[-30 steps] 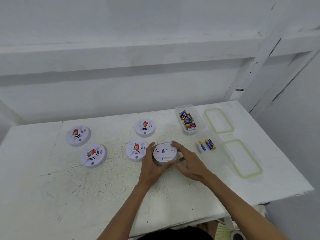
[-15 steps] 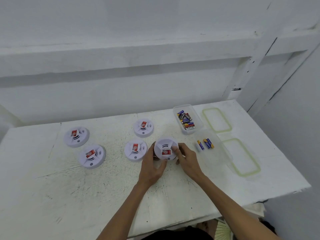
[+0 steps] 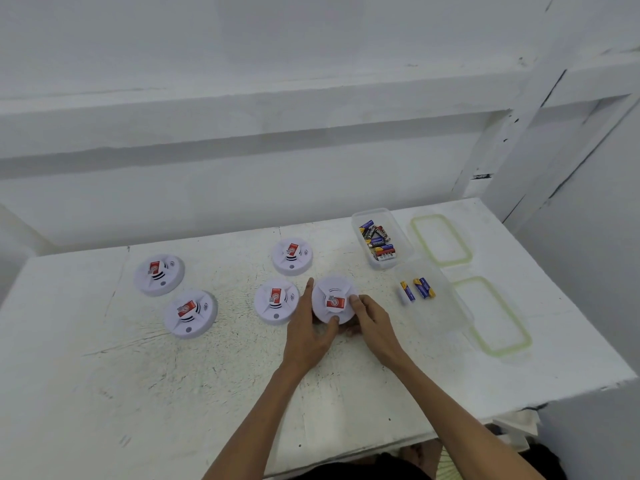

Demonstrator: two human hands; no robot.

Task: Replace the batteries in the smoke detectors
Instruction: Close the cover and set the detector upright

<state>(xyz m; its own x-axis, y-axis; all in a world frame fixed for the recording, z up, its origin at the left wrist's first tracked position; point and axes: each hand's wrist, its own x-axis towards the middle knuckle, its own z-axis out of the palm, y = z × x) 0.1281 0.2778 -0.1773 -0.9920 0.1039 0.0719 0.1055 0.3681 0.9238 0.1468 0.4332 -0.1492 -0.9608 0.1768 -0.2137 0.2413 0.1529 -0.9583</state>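
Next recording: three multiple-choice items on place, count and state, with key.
1. On the white table, the clear plastic box full of batteries stands: A) at the left end; B) behind the nearly empty clear box; C) at the near edge.
2. White round smoke detectors in view: A) three; B) seven; C) five.
3. The detector nearest the boxes is: A) gripped by both hands; B) untouched; C) boxed.
Key: B, it stands farther back; C, four free, one held; A, left hand and right hand clasp it.

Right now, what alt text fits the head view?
The left hand and right hand hold a white smoke detector on the white table. Four more detectors lie to its left; two clear tubs with batteries and two lids lie to its right.
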